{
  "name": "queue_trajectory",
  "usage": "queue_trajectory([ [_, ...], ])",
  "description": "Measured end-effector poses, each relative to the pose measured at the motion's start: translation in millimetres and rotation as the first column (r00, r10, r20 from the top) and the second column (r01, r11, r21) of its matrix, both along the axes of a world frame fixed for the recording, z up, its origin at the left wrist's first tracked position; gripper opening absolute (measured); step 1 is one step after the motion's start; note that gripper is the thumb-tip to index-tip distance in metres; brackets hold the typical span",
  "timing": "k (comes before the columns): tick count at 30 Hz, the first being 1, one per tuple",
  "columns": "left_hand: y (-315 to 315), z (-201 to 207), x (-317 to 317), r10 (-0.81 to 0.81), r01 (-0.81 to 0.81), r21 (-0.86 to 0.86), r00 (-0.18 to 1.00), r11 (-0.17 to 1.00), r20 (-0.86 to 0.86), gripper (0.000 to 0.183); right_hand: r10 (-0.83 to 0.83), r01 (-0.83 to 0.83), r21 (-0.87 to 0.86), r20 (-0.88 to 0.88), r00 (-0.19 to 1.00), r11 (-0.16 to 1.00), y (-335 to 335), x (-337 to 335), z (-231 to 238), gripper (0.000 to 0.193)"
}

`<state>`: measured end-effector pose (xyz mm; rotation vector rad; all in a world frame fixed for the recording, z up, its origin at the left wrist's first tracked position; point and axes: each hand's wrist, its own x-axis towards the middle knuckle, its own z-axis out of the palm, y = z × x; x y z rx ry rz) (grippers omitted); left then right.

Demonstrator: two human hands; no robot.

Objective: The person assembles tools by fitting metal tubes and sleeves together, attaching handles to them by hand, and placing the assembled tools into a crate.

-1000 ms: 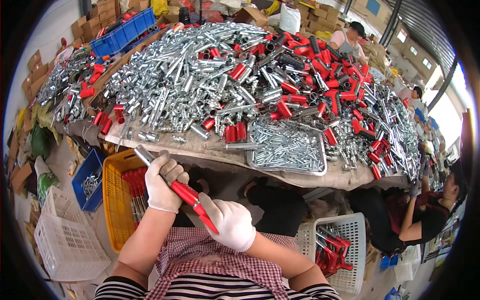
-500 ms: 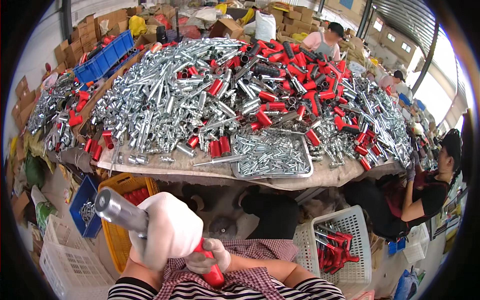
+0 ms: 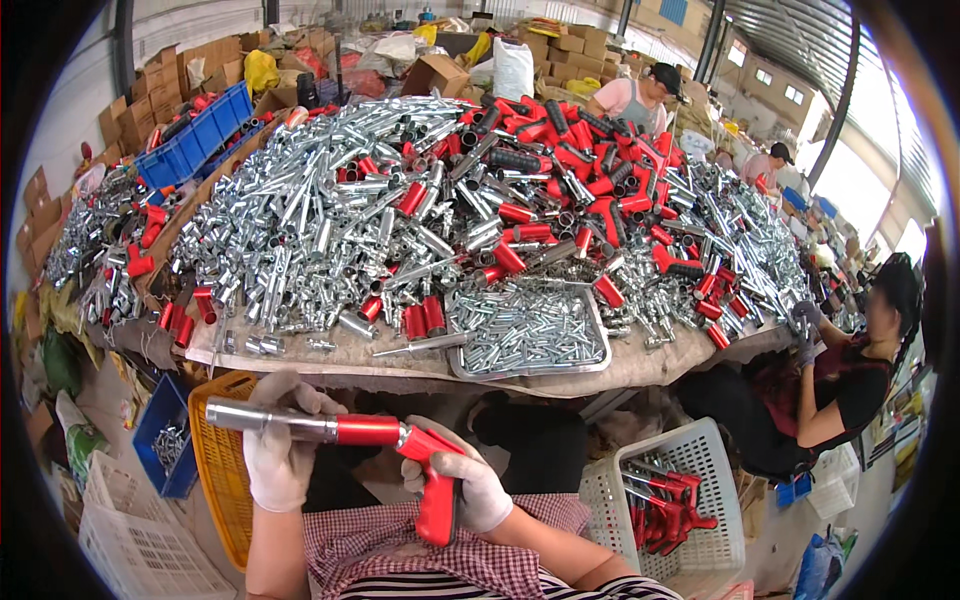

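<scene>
Feed shows red-and-silver pistol-grip tool (image 3: 368,430) near, left of centre, over checked apron (image 3: 350,535). Left hand (image 3: 278,460) loosely curled round silver barrel (image 3: 232,414), right hand (image 3: 480,488) closed around red handle (image 3: 436,505). I'd support both 2 ends, avoiding side load at the joint (image 3: 404,437).

Tool (image 3: 365,431) before table (image 3: 650,370), tray (image 3: 530,373) atop, heap (image 3: 430,215) behind tray; crate (image 3: 213,470) left, basket (image 3: 722,480) right

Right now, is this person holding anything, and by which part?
Yes, a red-and-silver pistol-shaped tool: the gloved left hand holds its silver barrel, and the gloved right hand holds the upper part of its red handle.
</scene>
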<state>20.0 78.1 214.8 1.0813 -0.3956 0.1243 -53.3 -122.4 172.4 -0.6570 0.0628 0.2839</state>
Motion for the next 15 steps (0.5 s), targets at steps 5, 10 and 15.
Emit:
queue_trajectory([
  [5,18.7,-0.6,16.9,-0.153,0.145,0.053,0.97,0.988,0.19,0.051,0.062,-0.061,-0.064,0.019,0.998,0.996,6.7,-2.0,-1.8,0.071],
  [10,-5.1,-13.1,14.8,0.158,-0.151,-0.107,0.985,0.983,0.062,0.041,0.025,-0.022,-0.037,0.076,0.997,0.999,8.7,-0.4,-1.9,0.067],
  [15,-38.3,-12.6,23.3,0.115,-0.324,-0.478,0.902,0.816,-0.415,0.033,0.078,-0.038,-0.252,0.153,0.985,0.967,-0.3,-0.7,-13.6,0.063],
])
